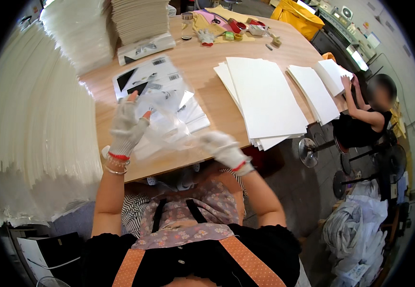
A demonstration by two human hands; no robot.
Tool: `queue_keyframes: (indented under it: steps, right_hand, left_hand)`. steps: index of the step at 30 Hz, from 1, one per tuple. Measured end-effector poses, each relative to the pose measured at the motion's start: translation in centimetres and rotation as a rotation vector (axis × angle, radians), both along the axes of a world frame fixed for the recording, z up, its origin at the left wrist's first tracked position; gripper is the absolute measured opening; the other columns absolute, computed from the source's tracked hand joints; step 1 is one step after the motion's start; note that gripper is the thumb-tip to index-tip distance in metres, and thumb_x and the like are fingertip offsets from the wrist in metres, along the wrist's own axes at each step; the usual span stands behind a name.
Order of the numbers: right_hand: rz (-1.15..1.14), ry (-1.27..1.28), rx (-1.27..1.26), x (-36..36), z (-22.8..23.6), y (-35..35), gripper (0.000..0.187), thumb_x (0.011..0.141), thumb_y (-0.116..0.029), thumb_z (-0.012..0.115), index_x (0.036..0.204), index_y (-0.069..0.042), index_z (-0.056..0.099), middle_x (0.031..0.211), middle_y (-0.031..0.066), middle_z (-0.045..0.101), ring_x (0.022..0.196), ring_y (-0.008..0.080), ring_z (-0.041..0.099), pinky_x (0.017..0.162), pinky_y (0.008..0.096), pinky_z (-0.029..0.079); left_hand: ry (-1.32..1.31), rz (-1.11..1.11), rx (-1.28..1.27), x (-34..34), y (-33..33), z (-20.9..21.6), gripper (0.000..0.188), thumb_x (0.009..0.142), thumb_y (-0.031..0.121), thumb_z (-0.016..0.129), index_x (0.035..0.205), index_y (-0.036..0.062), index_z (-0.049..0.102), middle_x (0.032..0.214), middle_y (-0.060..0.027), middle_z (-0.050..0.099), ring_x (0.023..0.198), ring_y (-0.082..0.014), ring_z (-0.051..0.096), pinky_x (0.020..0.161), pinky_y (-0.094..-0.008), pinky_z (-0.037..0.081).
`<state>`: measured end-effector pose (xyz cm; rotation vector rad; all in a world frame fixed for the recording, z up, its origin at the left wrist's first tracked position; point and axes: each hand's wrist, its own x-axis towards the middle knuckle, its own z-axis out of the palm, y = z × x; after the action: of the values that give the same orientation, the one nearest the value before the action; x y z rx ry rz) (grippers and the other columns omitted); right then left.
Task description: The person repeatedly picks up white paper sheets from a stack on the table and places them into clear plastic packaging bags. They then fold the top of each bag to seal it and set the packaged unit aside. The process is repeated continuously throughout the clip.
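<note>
A white knit glove with bare fingertips and a red cuff covers my left hand [125,122]. Its forefinger and thumb are spread over printed sleeves [155,76], which have black patches and barcodes and lie in an overlapping pile. Clear plastic film [169,112] stretches from beside my left thumb toward my right hand [222,149], crossing the pile's near part. My right hand, gloved the same way, is at the table's front edge. Motion smears its fingers, so its grip on the film cannot be made out.
White sheets [264,95] lie stacked to the right, with another stack [314,93] beyond. A co-worker [377,107] handles white sheets [332,76] at the table's right side. Tall piles of pale sheets [35,124] rise at left. A drinking glass [187,26] stands at the back.
</note>
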<state>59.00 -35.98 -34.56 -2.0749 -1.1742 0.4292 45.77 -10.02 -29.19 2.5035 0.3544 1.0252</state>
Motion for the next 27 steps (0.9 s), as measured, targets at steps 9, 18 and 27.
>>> queue_keyframes:
  steps: [9, 18, 27]
  right_hand:
    - [-0.391, -0.276, -0.311, 11.7, -0.4, -13.2, 0.065, 0.080, -0.040, 0.064, 0.134, -0.012, 0.042, 0.101, 0.0181, 0.063, 0.094, 0.0346, 0.061, 0.082, 0.0434, 0.048]
    - [-0.204, -1.218, -0.365, 0.3, 2.7, -10.3, 0.012, 0.086, -0.017, 0.047, 0.090, -0.013, 0.058, 0.073, 0.0079, 0.054, 0.056, 0.0267, 0.056, 0.046, 0.0413, 0.045]
    - [-0.621, 0.857, 0.430, -1.2, -5.4, -18.5, 0.029, 0.095, -0.024, 0.048, 0.102, 0.002, 0.058, 0.093, 0.0092, 0.062, 0.074, 0.0223, 0.064, 0.066, 0.0358, 0.055]
  left_hand:
    - [-0.036, -0.327, -0.367, -3.8, -6.9, 0.1, 0.030, 0.083, 0.004, 0.061, 0.112, -0.0003, 0.055, 0.101, -0.0104, 0.062, 0.094, -0.0186, 0.060, 0.084, -0.0297, 0.048]
    - [0.344, -1.026, -2.244, 4.4, -17.7, -10.2, 0.039, 0.096, 0.034, 0.045, 0.119, 0.0036, 0.051, 0.118, -0.0135, 0.055, 0.107, -0.0216, 0.053, 0.093, -0.0373, 0.044]
    - [0.979, -0.563, -0.957, -0.9, -12.6, -1.4, 0.068, 0.075, 0.008, 0.055, 0.138, -0.0027, 0.033, 0.124, -0.0174, 0.051, 0.107, -0.0189, 0.053, 0.085, -0.0327, 0.047]
